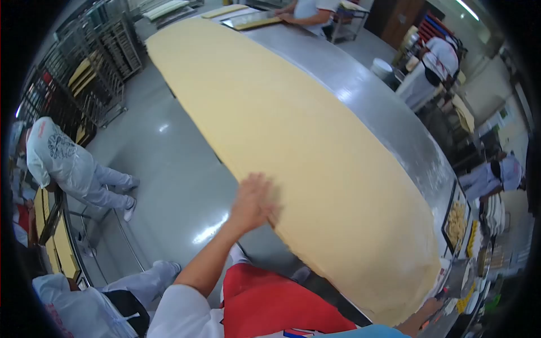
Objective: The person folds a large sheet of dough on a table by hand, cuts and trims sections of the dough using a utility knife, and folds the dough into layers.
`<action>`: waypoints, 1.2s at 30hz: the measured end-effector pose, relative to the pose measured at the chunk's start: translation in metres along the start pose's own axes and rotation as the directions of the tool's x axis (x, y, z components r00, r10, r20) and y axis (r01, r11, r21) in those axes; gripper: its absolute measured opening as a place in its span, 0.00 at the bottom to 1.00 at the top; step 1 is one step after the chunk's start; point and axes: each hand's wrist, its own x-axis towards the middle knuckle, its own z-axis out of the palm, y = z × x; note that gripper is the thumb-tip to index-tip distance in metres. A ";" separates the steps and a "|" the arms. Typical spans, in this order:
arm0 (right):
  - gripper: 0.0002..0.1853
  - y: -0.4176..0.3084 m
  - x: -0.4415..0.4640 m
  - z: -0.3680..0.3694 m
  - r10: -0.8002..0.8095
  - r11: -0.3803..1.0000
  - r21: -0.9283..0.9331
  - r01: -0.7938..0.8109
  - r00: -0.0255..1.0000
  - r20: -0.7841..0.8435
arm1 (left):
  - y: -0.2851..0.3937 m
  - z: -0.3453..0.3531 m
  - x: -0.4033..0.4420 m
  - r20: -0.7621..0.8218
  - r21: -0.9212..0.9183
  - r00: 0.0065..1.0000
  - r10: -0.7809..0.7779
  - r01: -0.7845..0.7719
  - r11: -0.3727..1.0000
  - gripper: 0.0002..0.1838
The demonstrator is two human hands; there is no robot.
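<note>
A long sheet of pale yellow dough lies over the steel table, its near side along the table's front edge. My left hand is over that near edge at mid-length, palm toward the dough, with its fingers apart and blurred by motion; nothing shows in it. At the lower right, my right hand is beside the dough's rounded end. Its fingers are too hidden to tell whether they hold the edge.
Trays of dough pieces stand at the table's right end. Across the far end, a person handles a tray. Other people work at left and right. Wheeled racks stand at the upper left.
</note>
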 end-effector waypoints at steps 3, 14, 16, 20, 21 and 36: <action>0.21 -0.114 -0.028 -0.072 0.473 0.691 0.539 -0.481 0.865 0.166 | -0.137 -0.080 -0.035 -0.305 -0.068 0.903 -0.302 0.296 0.953 0.12; 0.10 -0.668 -0.118 -0.168 -0.066 0.139 0.762 -0.632 0.762 0.644 | -0.330 -0.190 0.047 -0.006 -0.373 0.893 -0.450 0.416 0.829 0.21; 0.09 -0.769 -0.136 -0.193 -0.148 0.043 0.808 -0.588 0.796 0.587 | -0.421 -0.172 0.057 0.007 -0.378 0.861 -0.509 0.473 0.796 0.24; 0.16 -0.966 -0.178 -0.221 -0.414 -0.057 0.869 -0.491 0.804 0.427 | -0.657 -0.150 -0.043 0.032 0.081 0.707 -0.706 0.702 0.707 0.30; 0.24 -1.020 -0.191 -0.268 -0.429 -0.011 0.866 -0.500 0.785 0.448 | -0.676 -0.174 -0.076 0.175 0.174 0.526 -0.832 0.816 0.552 0.30; 0.33 -1.612 -0.413 -0.598 -0.995 -0.068 0.853 -0.518 0.103 -0.017 | -0.756 -0.199 -0.188 0.501 0.073 -0.173 -0.848 0.985 -0.158 0.15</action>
